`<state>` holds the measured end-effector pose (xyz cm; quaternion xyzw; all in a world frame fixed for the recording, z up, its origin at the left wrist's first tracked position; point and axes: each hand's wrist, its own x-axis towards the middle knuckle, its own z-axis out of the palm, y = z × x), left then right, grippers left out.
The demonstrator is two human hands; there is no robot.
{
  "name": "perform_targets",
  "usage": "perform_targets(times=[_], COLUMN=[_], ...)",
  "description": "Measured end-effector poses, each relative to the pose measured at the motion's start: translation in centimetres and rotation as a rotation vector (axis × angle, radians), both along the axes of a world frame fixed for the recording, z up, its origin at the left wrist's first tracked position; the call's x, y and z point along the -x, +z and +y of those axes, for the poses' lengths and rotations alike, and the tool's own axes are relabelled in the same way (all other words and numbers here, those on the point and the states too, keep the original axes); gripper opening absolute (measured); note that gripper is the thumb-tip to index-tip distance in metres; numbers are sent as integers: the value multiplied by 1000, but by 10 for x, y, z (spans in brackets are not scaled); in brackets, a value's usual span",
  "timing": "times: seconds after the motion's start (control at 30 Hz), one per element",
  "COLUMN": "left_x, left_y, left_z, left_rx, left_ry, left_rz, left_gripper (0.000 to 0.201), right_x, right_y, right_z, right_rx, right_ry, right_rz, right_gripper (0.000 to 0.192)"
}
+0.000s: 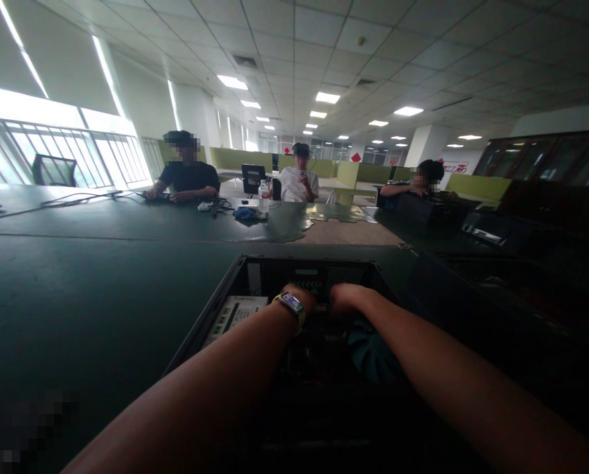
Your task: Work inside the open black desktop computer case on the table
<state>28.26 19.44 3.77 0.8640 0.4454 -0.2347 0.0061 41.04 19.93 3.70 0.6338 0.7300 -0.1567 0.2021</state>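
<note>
Both your hands reach deep into the open computer case (255,283) on the bench (101,289). Left hand (304,294) and right hand (346,296) fold downward, so each grip is hidden. Working blind there, you could snag cables or scrape the fan (368,352) just below your right wrist.

A dark green table (77,289) bears an open computer case (235,289), bottle (263,196) and cables (77,196).
</note>
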Motion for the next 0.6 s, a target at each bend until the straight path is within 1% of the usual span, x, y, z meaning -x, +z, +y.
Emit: perform_targets(times=[0.1,0.2,0.3,0.43,0.6], left_x=[-1,-2,-2,-3,-8], left_y=[-1,-3,-5,-10,-14], left_z=[2,4,7,9,9], left_rx=[9,13,13,-5,-18], left_ry=[19,29,35,61,84], left_rz=[1,-5,-11,-18,-27], left_gripper=[34,34,35,32,30], right_x=[9,16,17,14,15], right_y=[-5,-10,-13,-14,-13], right_z=[2,5,8,9,6], right_rx=[-61,-43,-22,-50,-48], right_ry=[46,67,45,9,44], right_rz=[-34,-63,-94,-115,-92], right_gripper=[42,47,42,40,40])
